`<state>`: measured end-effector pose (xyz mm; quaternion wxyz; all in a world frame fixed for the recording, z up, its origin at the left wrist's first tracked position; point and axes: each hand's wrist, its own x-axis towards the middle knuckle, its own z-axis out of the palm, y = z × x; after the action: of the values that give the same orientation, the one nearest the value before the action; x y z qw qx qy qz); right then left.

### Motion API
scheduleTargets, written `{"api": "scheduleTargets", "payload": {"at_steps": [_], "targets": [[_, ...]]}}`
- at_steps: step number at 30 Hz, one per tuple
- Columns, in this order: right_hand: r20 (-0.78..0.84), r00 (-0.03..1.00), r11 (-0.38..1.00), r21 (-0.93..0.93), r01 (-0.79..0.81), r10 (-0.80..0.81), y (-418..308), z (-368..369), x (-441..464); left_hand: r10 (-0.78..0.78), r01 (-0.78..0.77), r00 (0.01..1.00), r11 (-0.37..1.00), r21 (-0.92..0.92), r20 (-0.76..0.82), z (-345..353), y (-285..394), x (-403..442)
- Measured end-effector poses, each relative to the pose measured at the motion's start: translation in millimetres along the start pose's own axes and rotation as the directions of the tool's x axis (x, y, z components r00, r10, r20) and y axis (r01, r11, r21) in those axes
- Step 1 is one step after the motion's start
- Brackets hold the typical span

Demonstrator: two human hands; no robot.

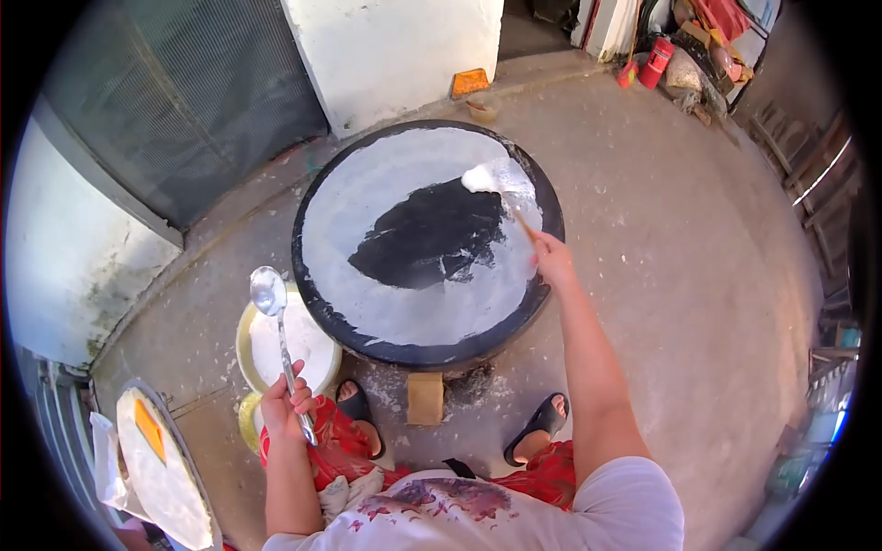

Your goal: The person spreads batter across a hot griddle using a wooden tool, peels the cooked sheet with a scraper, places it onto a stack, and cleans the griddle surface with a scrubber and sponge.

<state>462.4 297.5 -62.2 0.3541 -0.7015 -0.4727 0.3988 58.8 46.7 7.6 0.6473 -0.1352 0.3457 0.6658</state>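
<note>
My right hand (554,261) is closed around the thin wooden handle of a batter spreader (519,188). Its pale, wide blade lies on the large round black griddle (300,230), with a thick white blob at its left end. White batter (344,184) coats the griddle in a broad ring, leaving a dark bare patch in the middle. A metal ladle (269,294), smeared white in its bowl, is gripped by its handle in my left hand (287,401). Below the ladle stands a bucket (243,344) holding white batter.
At lower left a round tray (197,496) bears a pile of pale flat sheets with an orange piece (149,430) on top. A tan block (425,399) sits between my feet. Behind the griddle are a small bowl (482,110) and an orange dustpan-like object (469,83).
</note>
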Motion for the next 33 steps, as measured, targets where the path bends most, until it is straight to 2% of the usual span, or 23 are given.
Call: {"api": "scheduleTargets", "payload": {"at_steps": [3, 4, 5, 7, 8, 9, 11, 12, 14, 15, 17, 18, 20, 21, 23, 24, 25, 27, 29, 31, 32, 33], "targets": [[-0.079, 0.995, 0.998, -0.034, 0.056, -0.059, 16, 16, 7, 0.028, -0.028, 1.0, 0.999, 0.032, -0.006, -4, 1, -4], [-0.011, 0.987, 0.984, -0.081, 0.157, -0.158, 15, 29, 5, 0.036, -0.036, 0.999, 0.998, 0.046, -0.008, -7, 3, -4], [-0.01, 0.987, 0.984, -0.085, 0.159, -0.16, 17, 37, 2, 0.041, -0.041, 0.999, 0.997, 0.059, -0.011, -10, 3, -5], [0.057, 0.951, 0.917, -0.255, 0.308, -0.303, 2, 48, -15, 0.031, -0.031, 1.0, 0.999, 0.043, 0.0, -11, 5, -7], [0.126, 0.971, 0.94, -0.251, 0.229, -0.203, -3, 47, -18, 0.023, -0.023, 1.0, 0.999, 0.028, 0.004, -12, 6, -6], [0.122, 0.971, 0.94, -0.253, 0.23, -0.205, -13, 39, -30, 0.016, -0.016, 1.0, 1.0, 0.015, 0.006, -13, 8, -7], [-0.015, 0.994, 0.934, -0.344, 0.097, -0.109, -32, 15, -60, 0.009, -0.01, 1.0, 1.0, 0.01, 0.02, -14, 10, -10], [-0.015, 0.993, 0.932, -0.348, 0.101, -0.113, -19, 8, -58, 0.008, -0.008, 0.999, 1.0, 0.004, 0.032, -16, 11, -11], [-0.325, 0.945, 0.954, -0.292, -0.066, -0.034, 23, 1, -45, 0.017, -0.017, 0.999, 1.0, 0.021, 0.034, -18, 12, -12], [-0.326, 0.945, 0.954, -0.293, -0.066, -0.035, 38, 12, -42, 0.025, -0.026, 0.999, 0.999, 0.044, 0.035, -19, 12, -12], [-0.177, 0.927, 0.929, -0.231, 0.288, -0.331, 56, 36, -40, 0.029, -0.03, 0.999, 0.999, 0.043, 0.04, -20, 13, -10], [-0.176, 0.927, 0.929, -0.233, 0.288, -0.332, 43, 50, -49, 0.033, -0.035, 0.998, 0.998, 0.043, 0.044, -21, 12, -9], [0.021, 0.953, 0.901, -0.319, 0.292, -0.302, 5, 79, -62, 0.016, -0.018, 0.999, 0.999, 0.033, 0.048, -18, 13, -10], [0.026, 0.951, 0.901, -0.312, 0.301, -0.308, -12, 76, -67, 0.002, -0.004, 0.999, 1.0, 0.026, 0.051, -17, 14, -11], [0.011, 0.982, 0.926, -0.332, 0.182, -0.189, -41, 69, -73, 0.008, -0.01, 0.998, 1.0, 0.026, 0.058, -16, 14, -14], [-0.088, 0.988, 0.934, -0.346, 0.086, -0.124, -45, 69, -68, 0.017, -0.019, 0.998, 0.999, 0.036, 0.056, -16, 12, -16], [-0.076, 0.989, 0.933, -0.348, 0.091, -0.125, -33, 75, -58, 0.022, -0.025, 0.999, 0.999, 0.046, 0.049, -16, 9, -17], [0.02, 0.942, 0.905, -0.274, 0.327, -0.334, -17, 90, -43, 0.033, -0.035, 0.998, 0.998, 0.053, 0.046, -17, 11, -18], [0.081, 0.946, 0.883, -0.341, 0.321, -0.313, -19, 89, -53, 0.03, -0.032, 0.999, 0.998, 0.047, 0.034, -17, 12, -19], [0.251, 0.937, 0.906, -0.285, 0.312, -0.244, -29, 72, -67, 0.031, -0.032, 0.999, 0.998, 0.049, 0.034, -17, 13, -19], [0.251, 0.937, 0.905, -0.286, 0.313, -0.245, -31, 62, -72, 0.032, -0.034, 0.999, 0.998, 0.053, 0.036, -17, 14, -19], [0.105, 0.979, 0.91, -0.361, 0.201, -0.175, -30, 53, -77, 0.032, -0.034, 0.999, 0.998, 0.05, 0.036, -18, 15, -18]]}}
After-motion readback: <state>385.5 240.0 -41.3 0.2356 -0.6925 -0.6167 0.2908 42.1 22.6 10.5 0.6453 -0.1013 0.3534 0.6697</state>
